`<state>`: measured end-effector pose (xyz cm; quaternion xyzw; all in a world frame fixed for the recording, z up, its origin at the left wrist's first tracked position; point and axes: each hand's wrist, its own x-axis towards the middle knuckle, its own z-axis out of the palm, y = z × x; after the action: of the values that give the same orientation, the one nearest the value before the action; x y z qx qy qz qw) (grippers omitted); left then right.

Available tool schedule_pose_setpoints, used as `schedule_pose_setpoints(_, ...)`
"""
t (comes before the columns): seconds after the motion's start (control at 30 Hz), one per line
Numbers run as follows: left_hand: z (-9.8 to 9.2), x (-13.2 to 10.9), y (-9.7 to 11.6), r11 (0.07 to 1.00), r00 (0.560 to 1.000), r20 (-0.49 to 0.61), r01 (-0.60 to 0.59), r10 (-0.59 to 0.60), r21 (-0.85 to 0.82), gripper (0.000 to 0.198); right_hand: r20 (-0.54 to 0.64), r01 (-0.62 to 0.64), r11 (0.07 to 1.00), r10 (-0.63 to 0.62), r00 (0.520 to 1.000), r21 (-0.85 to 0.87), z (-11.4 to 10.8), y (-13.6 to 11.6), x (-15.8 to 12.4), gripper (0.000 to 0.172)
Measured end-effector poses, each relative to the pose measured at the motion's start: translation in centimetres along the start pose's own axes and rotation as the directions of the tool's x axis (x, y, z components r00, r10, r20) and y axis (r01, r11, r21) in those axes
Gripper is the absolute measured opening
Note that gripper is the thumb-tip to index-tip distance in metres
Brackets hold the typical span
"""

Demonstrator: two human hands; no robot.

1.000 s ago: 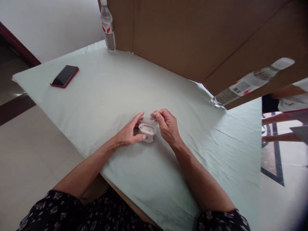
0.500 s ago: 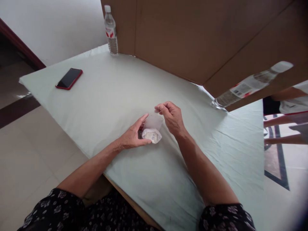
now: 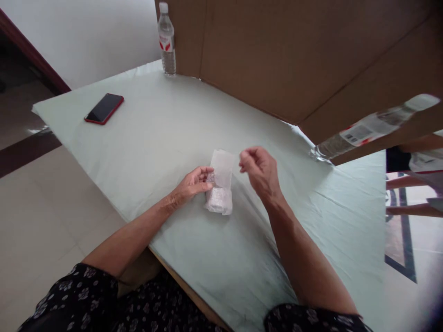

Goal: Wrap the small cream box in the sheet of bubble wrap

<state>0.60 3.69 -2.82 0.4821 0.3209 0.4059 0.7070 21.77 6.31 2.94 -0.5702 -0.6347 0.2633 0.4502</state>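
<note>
White packet (image 3: 220, 200): left edge gripped by left fingers (image 3: 203, 170); right fingers (image 3: 247, 161) clenched, apart.

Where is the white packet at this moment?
In the head view, the white packet is near the centre, between the left hand, which touches it, and the right hand, which does not.

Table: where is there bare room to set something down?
Widest: between phone, left bottle, cardboard and left hand. Another patch, wrinkled, lies between right forearm and right bottle. Crowded: the middle, where the left hand touches the white packet, with the right hand close beside.
</note>
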Motion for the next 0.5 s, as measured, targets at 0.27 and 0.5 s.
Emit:
schedule_pose_setpoints(0.27, -0.1, 0.0, 0.3, 0.997, 1.0, 0.017, 0.01, -0.009, -0.08, 0.062, 0.205, 0.064, 0.861, 0.047, 0.978, -0.505, 2.1, -0.8, -3.6, 0.019)
schedule_pose_setpoints(0.5, -0.2, 0.1, 0.4, 0.988, 0.992, -0.083, -0.079, 0.091, 0.132, 0.055, 0.126, -0.188, 0.982, 0.184, 0.975, 0.018, 0.4, 2.7, -2.0, 0.016)
